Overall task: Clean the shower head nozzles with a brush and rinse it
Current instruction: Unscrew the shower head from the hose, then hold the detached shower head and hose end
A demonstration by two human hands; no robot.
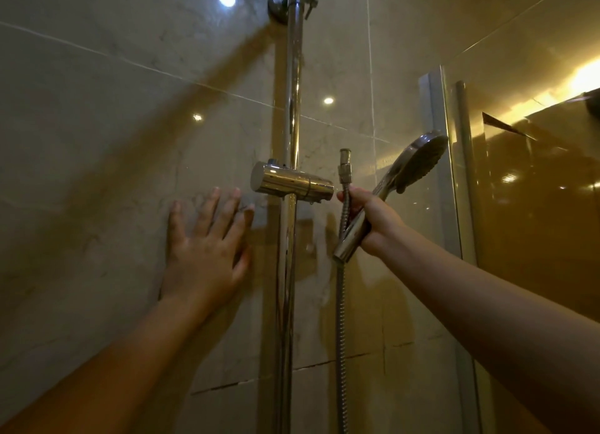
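Note:
A chrome hand shower head (418,162) is held up to the right of the vertical chrome rail (293,108), its dark nozzle face turned to the right. My right hand (373,220) grips its handle (352,238), just right of the empty sliding holder (290,181) on the rail. A ribbed metal hose (341,320) hangs down from the handle's lower end, and a second stretch of it with a metal nut (344,170) sticks up beside my thumb. My left hand (207,242) lies flat on the wall tile, fingers spread, left of the rail. No brush is in view.
The marble-look tiled wall (113,141) fills the left and centre. A glass shower screen (535,190) with a metal frame post (435,160) stands close at the right. The rail's upper wall bracket (279,3) sits at the top.

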